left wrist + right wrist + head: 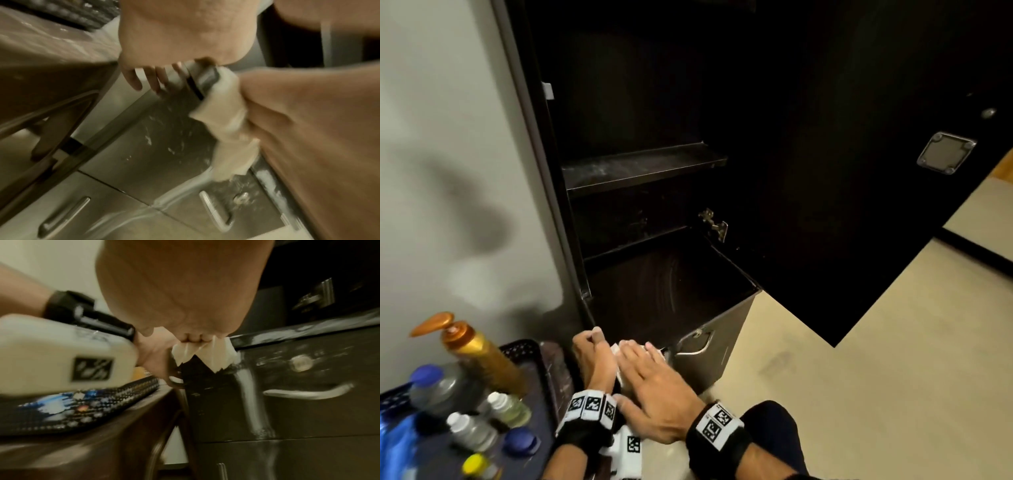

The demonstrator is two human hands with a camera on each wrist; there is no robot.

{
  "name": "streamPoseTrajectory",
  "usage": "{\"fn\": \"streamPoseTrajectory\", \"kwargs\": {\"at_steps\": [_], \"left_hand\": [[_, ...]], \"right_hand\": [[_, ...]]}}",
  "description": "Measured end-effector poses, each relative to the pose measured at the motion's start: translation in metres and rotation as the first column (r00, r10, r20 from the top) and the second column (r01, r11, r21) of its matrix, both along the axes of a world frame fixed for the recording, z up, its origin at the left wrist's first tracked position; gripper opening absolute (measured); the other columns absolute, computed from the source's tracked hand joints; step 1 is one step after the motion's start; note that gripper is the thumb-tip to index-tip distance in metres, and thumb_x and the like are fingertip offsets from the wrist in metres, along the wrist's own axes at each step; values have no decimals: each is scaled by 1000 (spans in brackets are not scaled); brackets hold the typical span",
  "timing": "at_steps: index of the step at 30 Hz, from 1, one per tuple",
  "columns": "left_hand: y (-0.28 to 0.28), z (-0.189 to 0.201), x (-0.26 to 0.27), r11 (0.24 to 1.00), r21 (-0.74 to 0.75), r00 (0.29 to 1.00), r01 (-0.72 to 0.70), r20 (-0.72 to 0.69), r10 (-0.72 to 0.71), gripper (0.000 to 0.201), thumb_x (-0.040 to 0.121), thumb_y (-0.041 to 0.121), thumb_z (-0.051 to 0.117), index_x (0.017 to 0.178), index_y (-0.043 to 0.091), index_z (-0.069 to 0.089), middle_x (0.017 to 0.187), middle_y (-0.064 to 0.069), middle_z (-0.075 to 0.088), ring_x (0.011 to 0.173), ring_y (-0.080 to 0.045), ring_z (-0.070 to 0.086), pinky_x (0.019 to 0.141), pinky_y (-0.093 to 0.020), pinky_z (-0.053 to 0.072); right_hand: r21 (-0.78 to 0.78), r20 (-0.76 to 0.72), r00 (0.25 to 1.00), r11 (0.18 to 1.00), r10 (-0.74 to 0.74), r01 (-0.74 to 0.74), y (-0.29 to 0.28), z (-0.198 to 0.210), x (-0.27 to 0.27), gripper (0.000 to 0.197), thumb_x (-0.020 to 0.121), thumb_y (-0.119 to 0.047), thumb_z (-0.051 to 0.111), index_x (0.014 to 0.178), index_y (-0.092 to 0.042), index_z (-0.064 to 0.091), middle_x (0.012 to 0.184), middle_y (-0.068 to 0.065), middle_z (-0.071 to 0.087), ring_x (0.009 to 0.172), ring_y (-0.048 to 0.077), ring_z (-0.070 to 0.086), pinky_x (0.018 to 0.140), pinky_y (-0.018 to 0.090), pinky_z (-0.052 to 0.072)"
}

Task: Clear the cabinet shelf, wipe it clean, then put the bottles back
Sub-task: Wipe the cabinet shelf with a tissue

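Observation:
The black cabinet stands open with its upper shelf (640, 164) and bottom shelf (671, 284) bare and streaked with dust. At the bottom shelf's front edge my right hand (640, 349) lies flat, fingers straight, pressing a white tissue (616, 349) onto the edge. The tissue (207, 355) hangs crumpled over the lip below my right hand (193, 339). My left hand (590, 337) grips the cabinet's front left corner, its fingers (144, 78) curled over the edge beside the tissue (226, 121). A gold pump bottle (482, 356), a blue-capped bottle (438, 387) and small white-capped bottles (472, 431) stand at lower left.
The bottles stand in a black mesh tray (527, 346) on a brown surface (554, 363) left of the cabinet. The cabinet door (859, 171) swings open to the right. A drawer with a metal handle (698, 342) sits below the shelf. Beige floor (859, 377) lies to the right.

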State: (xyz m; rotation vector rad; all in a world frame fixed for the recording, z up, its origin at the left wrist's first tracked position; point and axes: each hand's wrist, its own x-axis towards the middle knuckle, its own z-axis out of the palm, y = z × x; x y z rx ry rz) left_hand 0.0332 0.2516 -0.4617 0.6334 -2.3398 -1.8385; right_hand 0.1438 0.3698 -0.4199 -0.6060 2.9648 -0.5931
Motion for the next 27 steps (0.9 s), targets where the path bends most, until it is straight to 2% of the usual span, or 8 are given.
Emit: {"fn": "streamPoseTrajectory", "kwargs": {"at_steps": [4, 7, 10, 13, 16, 19, 22, 27], "left_hand": [[-17, -11, 9, 990, 98, 994, 101, 41, -106, 27, 103, 19, 45, 124, 4, 52, 127, -19, 54, 125, -31, 49, 106, -38, 34], [-14, -9, 19, 987, 96, 990, 131, 38, -135, 32, 104, 16, 46, 133, 4, 48, 134, -19, 52, 128, -33, 48, 109, -39, 33], [-11, -7, 29, 983, 60, 984, 174, 16, -175, 39, 105, 15, 42, 142, 3, 41, 146, -17, 44, 137, -29, 41, 113, -34, 27], [-14, -9, 33, 972, 47, 973, 232, 2, -232, 41, 106, 20, 38, 145, 7, 37, 151, -12, 39, 140, -25, 37, 114, -32, 24], [-17, -12, 32, 963, 62, 964, 264, 15, -265, 42, 107, 23, 36, 146, 10, 35, 151, -10, 37, 140, -25, 36, 114, -33, 24], [-19, -17, 28, 959, 106, 965, 261, 4, -263, 40, 106, 19, 39, 145, 8, 36, 150, -13, 39, 139, -24, 37, 112, -29, 24], [-22, -22, 25, 959, 91, 963, 269, 3, -270, 40, 106, 17, 40, 145, 7, 36, 149, -12, 39, 139, -23, 36, 111, -27, 24], [-20, -22, 26, 957, 9, 956, 292, 12, -292, 39, 106, 22, 37, 144, 9, 36, 148, -11, 38, 137, -24, 38, 112, -30, 24]], "right_hand": [[46, -63, 998, 999, -12, 15, 6, -5, -7, 73, 109, -51, 31, 166, -6, 20, 174, 11, 19, 163, 19, 8, 131, 43, -6], [125, -65, 964, 957, -257, 263, 51, -4, -31, 86, 103, -65, 19, 166, -6, 21, 173, 12, 22, 162, 20, 11, 131, 43, -5], [209, 12, 833, 816, -553, 539, 124, 0, -69, 108, 89, -81, -5, 168, -9, 11, 176, 11, 10, 163, 22, 5, 131, 44, -6], [289, 95, 711, 703, -697, 650, 163, 9, -102, 102, 95, -80, 5, 168, -9, 4, 177, 12, 0, 163, 24, -2, 131, 45, -6], [213, 114, 814, 815, -569, 539, 125, 12, -115, 96, 101, -74, 23, 167, -6, 7, 176, 16, 2, 163, 29, 1, 131, 41, -5], [104, 86, 967, 968, -239, 229, 50, 9, -86, 88, 106, -63, 36, 167, -4, 11, 175, 16, 5, 163, 26, 0, 126, 32, -13], [110, 56, 998, 994, -7, 0, 14, 7, -42, 86, 107, -61, 34, 168, -6, 8, 176, 11, -1, 163, 17, -8, 127, 31, -16], [199, 44, 977, 960, -208, 196, 81, 8, -52, 89, 105, -69, 26, 168, -10, 6, 176, 7, 0, 163, 18, -3, 128, 33, -13]]}}
